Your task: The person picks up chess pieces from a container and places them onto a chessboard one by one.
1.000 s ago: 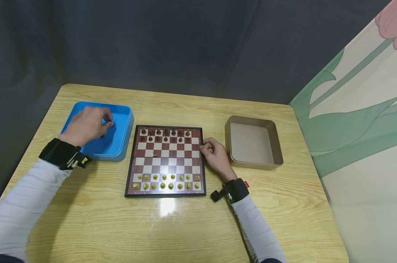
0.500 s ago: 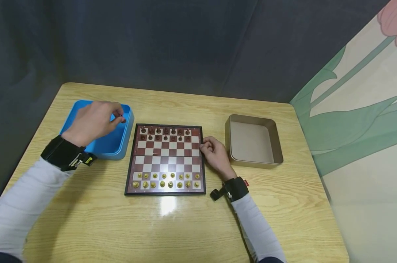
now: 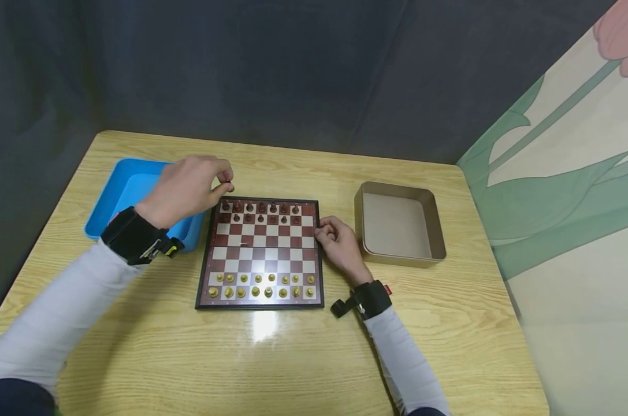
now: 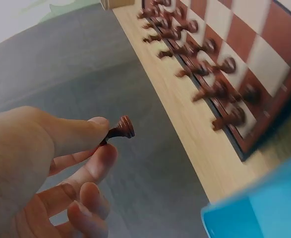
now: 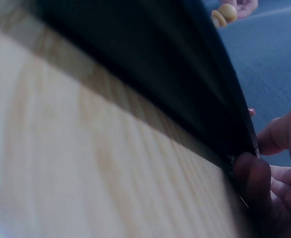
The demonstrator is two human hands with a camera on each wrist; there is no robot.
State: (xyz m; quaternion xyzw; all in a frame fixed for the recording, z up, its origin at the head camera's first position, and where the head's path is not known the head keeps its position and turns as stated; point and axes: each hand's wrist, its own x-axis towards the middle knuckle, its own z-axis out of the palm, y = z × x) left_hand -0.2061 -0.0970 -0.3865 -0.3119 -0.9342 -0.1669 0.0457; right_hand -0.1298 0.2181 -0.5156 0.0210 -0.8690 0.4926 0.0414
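Note:
My left hand (image 3: 189, 188) is above the far left corner of the chessboard (image 3: 262, 251), its forearm crossing over the blue box. Between thumb and fingertips it pinches a small dark red chess piece (image 4: 124, 127), whose round base points away from the fingers in the left wrist view; the piece's top is hidden. At the board's right edge, my right hand (image 3: 339, 245) grips the rim with thumb and finger (image 5: 252, 173). Dark red pieces (image 3: 262, 207) fill most of the two far rows, the rightmost squares there being bare. Gold pieces (image 3: 255, 292) line the two near rows.
The blue box (image 3: 142, 180) stands left of the board, partly covered by the left arm. On the right, a shallow brownish metal box (image 3: 397, 225) sits near my right hand. Both lie on the wooden table (image 3: 303, 364), with a dark curtain (image 3: 262, 69) behind it.
My left hand has risen out of the blue box and moved right to the board's far left corner, carrying the dark red chess piece. The right hand has stayed at the board's edge.

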